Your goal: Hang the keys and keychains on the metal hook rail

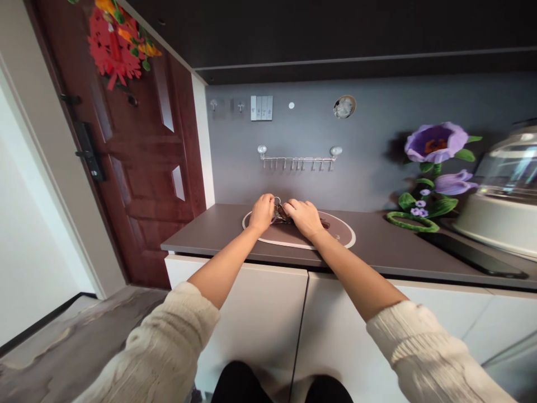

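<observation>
My left hand [263,212] is closed, with its fingertips at a metal key ring [277,200]. Just right of it, my right hand [304,216] is closed over a bunch of keys [280,212] with dark brown parts, which shows in the gap between both hands. A dark brown piece [324,224] sticks out past the right side of my right hand; its kind is hard to make out. Beneath both hands lies an oval brown mat [289,238] with a pale rim. My fingers hide much of the bunch.
A hook rail [298,159] is fixed to the grey back wall above the hands. On the counter [197,230], toward the right, stand purple fabric flowers [436,145], a dark flat phone-like slab [474,254] and a domed appliance [499,212]. A dark cabinet [335,33] overhangs; a red-brown door [138,168] stands left.
</observation>
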